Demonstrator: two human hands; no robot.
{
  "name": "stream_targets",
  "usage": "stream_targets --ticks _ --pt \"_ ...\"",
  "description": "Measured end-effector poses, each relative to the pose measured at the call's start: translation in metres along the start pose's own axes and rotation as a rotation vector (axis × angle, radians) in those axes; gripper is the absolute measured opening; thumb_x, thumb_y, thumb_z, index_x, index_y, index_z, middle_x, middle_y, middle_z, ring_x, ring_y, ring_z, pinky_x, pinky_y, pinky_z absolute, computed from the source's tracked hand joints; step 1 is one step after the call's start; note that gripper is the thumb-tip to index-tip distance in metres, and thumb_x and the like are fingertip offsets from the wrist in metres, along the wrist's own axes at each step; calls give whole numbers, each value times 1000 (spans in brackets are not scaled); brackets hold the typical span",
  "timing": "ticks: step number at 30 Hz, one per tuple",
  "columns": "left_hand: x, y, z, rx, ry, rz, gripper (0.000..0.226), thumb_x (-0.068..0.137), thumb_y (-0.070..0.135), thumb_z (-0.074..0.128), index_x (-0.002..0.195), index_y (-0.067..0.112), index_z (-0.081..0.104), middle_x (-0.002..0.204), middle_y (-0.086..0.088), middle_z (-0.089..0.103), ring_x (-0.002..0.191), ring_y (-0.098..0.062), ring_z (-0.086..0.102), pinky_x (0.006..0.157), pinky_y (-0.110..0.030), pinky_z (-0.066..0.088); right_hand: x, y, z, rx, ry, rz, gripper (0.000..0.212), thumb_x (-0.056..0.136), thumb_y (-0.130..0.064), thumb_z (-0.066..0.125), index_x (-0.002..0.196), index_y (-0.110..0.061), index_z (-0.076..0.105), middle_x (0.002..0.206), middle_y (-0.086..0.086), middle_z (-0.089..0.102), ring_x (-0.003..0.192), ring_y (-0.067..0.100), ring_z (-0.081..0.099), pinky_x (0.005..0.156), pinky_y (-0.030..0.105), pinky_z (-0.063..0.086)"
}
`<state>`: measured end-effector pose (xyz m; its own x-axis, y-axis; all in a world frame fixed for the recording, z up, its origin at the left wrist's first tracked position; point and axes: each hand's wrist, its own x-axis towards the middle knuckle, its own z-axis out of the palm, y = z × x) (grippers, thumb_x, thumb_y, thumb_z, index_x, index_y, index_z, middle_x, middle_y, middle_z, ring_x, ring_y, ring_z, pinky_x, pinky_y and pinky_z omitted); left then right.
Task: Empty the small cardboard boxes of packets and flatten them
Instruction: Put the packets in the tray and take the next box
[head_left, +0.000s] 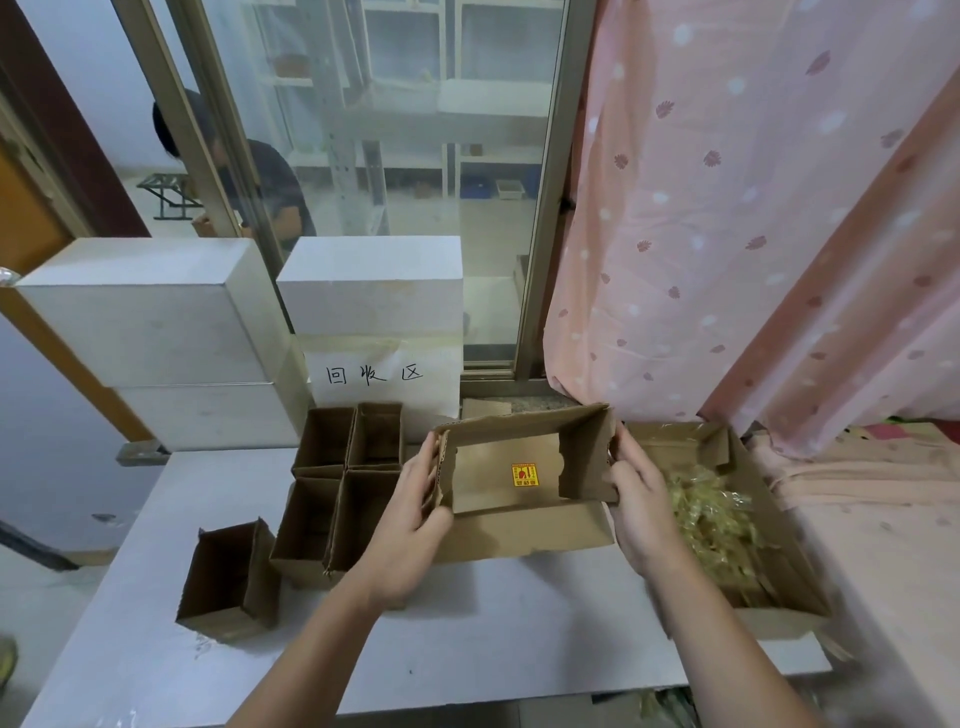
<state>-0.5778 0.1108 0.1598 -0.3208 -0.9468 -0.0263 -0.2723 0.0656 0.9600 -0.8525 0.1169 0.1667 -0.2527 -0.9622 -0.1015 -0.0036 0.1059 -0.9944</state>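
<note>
Cardboard box (519, 467), open and showing an empty inside with a yellow sticker (525, 475) on its floor, is held up over the white table (467, 623) in the head view, the only one. The left hand (410, 514) grips its left wall, fingers curled round the edge; the right hand (636, 499) grips the right wall likewise. Just beyond the right fingers a tray (779, 545) holds loose packets (717, 519); beyond the left fingers stand four emptied boxes (343, 478), with another (228, 571) further out. Pressing the walls unevenly could, I judge, tear the corrugated flaps rather than fold them, or knock the neighbouring boxes.
</note>
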Motion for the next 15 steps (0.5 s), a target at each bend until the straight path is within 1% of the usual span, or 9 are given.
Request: stream_targets --ticks 2,4,6,7,10,11,13,14,15 --pt "0 2 0 27 17 31 74 104 4 39 166 36 14 160 38 25 151 11 20 125 -21 21 1 -2 -1 76 15 29 66 89 -7 38 146 -37 54 142 -10 61 136 16 52 120 51 35" --pt "0 4 0 26 42 50 72 103 3 34 166 35 16 164 35 24 153 9 16 127 -24 15 1 -3 -3 141 18 43 68 93 6 29 145 -28 56 139 -6 64 135 19 53 119 46 35" --pt "1 6 -2 -6 58 57 71 105 -2 29 164 36 19 164 35 26 153 9 17 127 -23 16 0 -6 -2 195 20 34 72 90 11 24 146 -22 55 141 -2 63 137 20 52 118 44 36" --pt "1 6 -3 -19 63 61 70 106 -1 29 164 37 20 162 36 28 153 9 19 127 -22 17 -1 -7 -3 224 19 32 73 88 12 22 144 -21 56 141 -1 63 136 20 53 116 42 39" --pt "3 6 -4 -45 68 49 63 109 8 29 162 42 21 157 44 29 150 14 21 125 -19 19 -3 -9 -4 279 25 43 73 88 11 21 141 -22 57 139 1 65 128 17 60 102 32 53" --pt "4 7 -4 -44 69 39 62 111 7 29 162 43 21 155 46 30 149 15 21 125 -18 19 -3 -9 -4 296 20 37 73 88 11 21 144 -20 55 140 2 64 130 17 59 102 30 53" --pt "5 9 -3 -32 76 30 64 111 4 30 162 42 21 153 48 31 148 16 23 122 -12 21 -6 -10 -4 307 -13 25 73 88 10 21 148 -19 51 142 3 62 133 18 56 105 33 51" --pt "5 10 -3 -22 78 29 65 111 3 30 162 42 22 152 49 32 146 17 25 119 -9 23 -6 -10 -5 292 -24 16 73 89 10 21 148 -19 51 140 1 63 131 14 57 104 31 52" --pt "6 12 -2 -12 79 29 66 110 3 30 162 43 22 150 50 33 145 18 26 115 -6 24 -6 -9 -5 286 -29 12 72 90 11 21 148 -21 50 137 -3 65 127 6 59 99 26 55"
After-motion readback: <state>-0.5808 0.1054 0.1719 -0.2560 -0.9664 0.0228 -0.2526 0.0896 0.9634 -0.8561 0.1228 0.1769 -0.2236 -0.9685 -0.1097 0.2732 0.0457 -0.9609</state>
